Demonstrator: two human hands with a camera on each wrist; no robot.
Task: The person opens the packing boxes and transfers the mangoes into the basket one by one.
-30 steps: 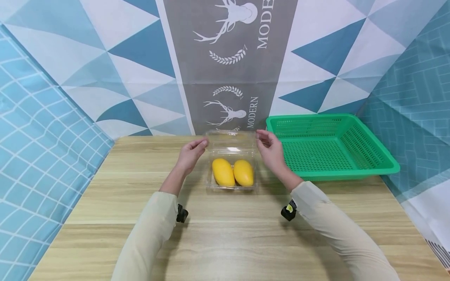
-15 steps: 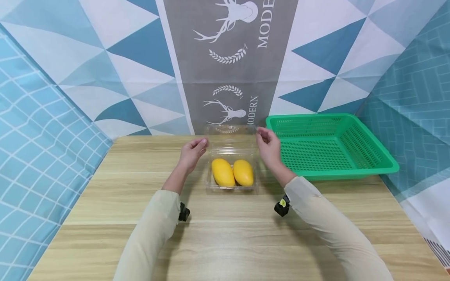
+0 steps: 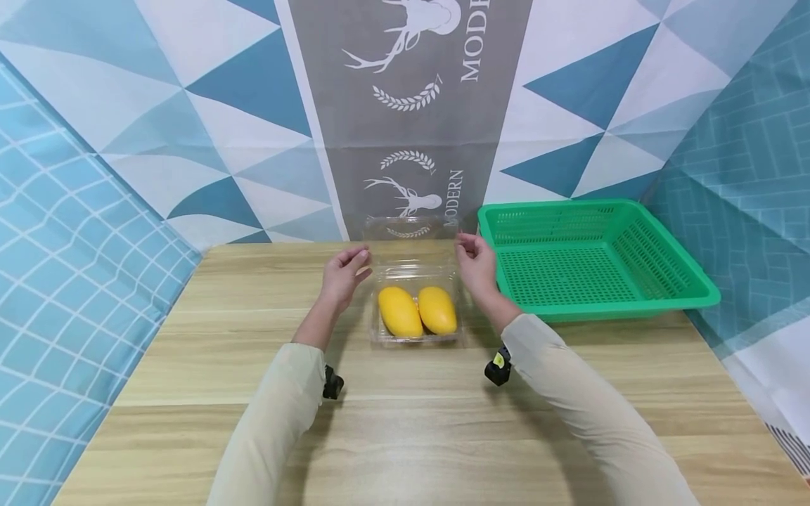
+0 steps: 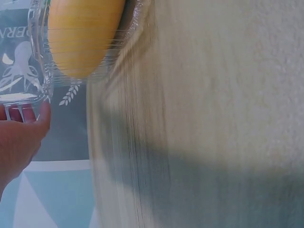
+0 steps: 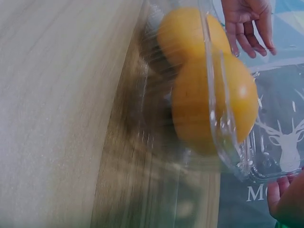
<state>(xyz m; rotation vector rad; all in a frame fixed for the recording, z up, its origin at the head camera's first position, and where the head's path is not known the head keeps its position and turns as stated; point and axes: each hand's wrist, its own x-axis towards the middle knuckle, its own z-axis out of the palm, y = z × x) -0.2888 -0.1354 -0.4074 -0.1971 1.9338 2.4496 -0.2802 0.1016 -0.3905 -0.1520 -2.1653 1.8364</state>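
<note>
A clear plastic clamshell box sits on the wooden table with two yellow mangoes side by side in its base. Its see-through lid stands up at the back. My left hand is at the lid's left side; the right wrist view shows its fingers loosely extended. At the right side of the lid is my right hand, index fingertip and thumb right at the edge. Only part of that hand shows in the right wrist view, and I cannot tell if it pinches the lid.
A green slotted plastic basket stands close by on the right, just past my right hand. Patterned cloth hangs behind the table's back edge, with blue cloth on the left side. The wooden tabletop stretches toward me.
The lid's far edge has risen a little higher in the head view. Both hands stay beside it, the right wrist drifting slightly left. The mangoes keep their place in the box.
</note>
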